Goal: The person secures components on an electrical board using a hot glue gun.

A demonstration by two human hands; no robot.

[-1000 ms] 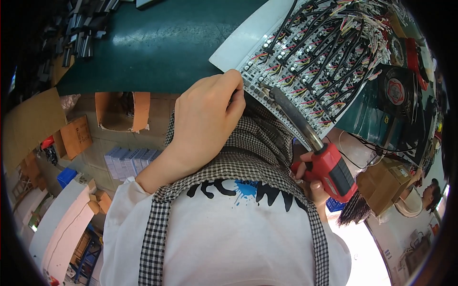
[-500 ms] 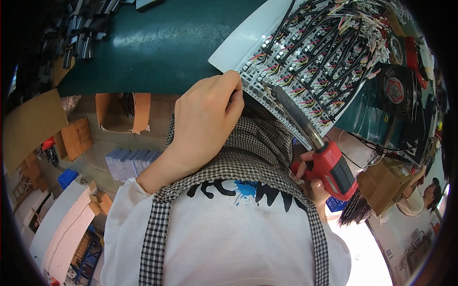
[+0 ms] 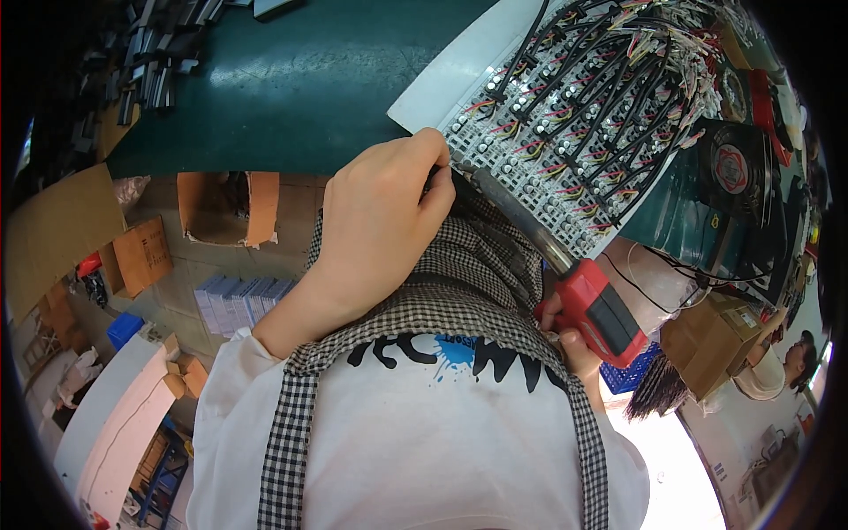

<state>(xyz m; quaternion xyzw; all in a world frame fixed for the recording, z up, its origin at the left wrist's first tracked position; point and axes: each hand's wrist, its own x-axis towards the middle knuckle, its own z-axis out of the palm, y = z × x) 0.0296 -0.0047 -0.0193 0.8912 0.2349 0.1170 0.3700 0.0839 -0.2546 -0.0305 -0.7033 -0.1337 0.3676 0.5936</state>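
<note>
My right hand [image 3: 576, 352] is wrapped round the red and black handle of a soldering gun [image 3: 603, 311]. Its long metal barrel points up and left, and the tip lies over the near left edge of a panel of small circuit boards [image 3: 554, 196]. Black cables [image 3: 609, 88] with red, yellow and white wire ends run across those boards. My left hand [image 3: 380, 216] is closed at the panel's left corner, close to the iron's tip. Its fingertips are turned away, so whatever they pinch is hidden. Under the panel lies a white sheet [image 3: 435, 91].
Dark strips [image 3: 159, 84] are heaped at the far left of the green table [image 3: 291, 88]. A black round item [image 3: 731, 168] stands at the right. Cardboard boxes [image 3: 228, 210] and stacked pale pieces [image 3: 238, 300] are below the table edge. Another person [image 3: 768, 375] is at far right.
The soldering gun has moved left and slightly down, bringing its tip from over the boards to the panel's edge near my left hand. The left hand has hardly moved.
</note>
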